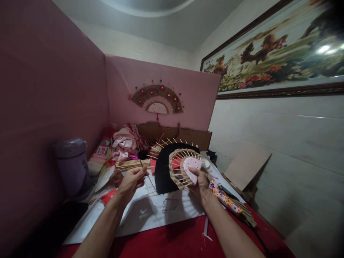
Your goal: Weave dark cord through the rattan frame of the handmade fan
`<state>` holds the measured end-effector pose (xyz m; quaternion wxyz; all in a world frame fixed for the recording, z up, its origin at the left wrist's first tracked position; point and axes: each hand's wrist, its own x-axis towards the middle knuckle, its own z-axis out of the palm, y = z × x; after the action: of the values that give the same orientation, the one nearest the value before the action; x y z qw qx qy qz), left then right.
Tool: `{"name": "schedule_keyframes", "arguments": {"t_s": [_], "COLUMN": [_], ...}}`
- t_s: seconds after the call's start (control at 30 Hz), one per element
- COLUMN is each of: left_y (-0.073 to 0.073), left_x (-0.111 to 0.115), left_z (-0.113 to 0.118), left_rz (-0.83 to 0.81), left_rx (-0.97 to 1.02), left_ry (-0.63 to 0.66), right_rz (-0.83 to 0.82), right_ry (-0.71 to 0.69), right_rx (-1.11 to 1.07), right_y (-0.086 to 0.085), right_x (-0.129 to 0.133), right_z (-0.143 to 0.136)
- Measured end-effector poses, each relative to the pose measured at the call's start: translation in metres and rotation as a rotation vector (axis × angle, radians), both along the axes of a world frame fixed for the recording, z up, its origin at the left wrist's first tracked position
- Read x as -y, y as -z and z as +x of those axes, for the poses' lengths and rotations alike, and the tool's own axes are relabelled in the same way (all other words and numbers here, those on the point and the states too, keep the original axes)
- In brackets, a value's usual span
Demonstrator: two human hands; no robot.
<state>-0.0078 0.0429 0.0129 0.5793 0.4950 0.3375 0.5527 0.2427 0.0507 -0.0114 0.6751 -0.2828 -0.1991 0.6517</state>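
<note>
Head camera: your right hand (200, 181), its grip clamped on the pink dotted base (189, 164) of a stick fan (163, 166), holds the piece above a white sheet (139, 222) on the red-covered worktop (150, 245), while your left hand (134, 179), grip pinched together, holds a thin black cord (152, 182) beside the fan's black band (162, 179). A bundle of sticks (129, 165) lies beyond your left hand, and another fan (172, 95) hangs on the pink panel (120, 89) ahead of you
</note>
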Motion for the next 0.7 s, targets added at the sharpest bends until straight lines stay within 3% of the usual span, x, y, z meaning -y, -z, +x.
{"name": "schedule_keyframes", "arguments": {"t_s": [0.1, 0.27, 0.37, 0.57, 0.7], "left_y": [-0.005, -0.004, 0.003, 0.019, 0.029], "left_x": [0.007, 0.014, 0.012, 0.0, -0.005], "left_z": [0.003, 0.015, 0.02, 0.024, 0.03], "left_rz": [-0.01, -0.068, -0.075, -0.027, 0.012], "left_rx": [0.119, 0.125, 0.121, 0.065, -0.002], "left_ry": [0.066, 0.075, 0.046, -0.015, -0.076], "right_rz": [0.017, 0.032, 0.051, 0.039, 0.032], "right_ry": [-0.017, 0.017, 0.078, 0.001, 0.052], "right_rx": [0.009, 0.01, 0.032, -0.035, -0.094], "right_y": [0.002, 0.003, 0.002, 0.003, -0.001], "right_x": [0.0, 0.002, 0.003, -0.001, 0.002], "right_z": [0.001, -0.001, -0.003, -0.003, -0.008]}}
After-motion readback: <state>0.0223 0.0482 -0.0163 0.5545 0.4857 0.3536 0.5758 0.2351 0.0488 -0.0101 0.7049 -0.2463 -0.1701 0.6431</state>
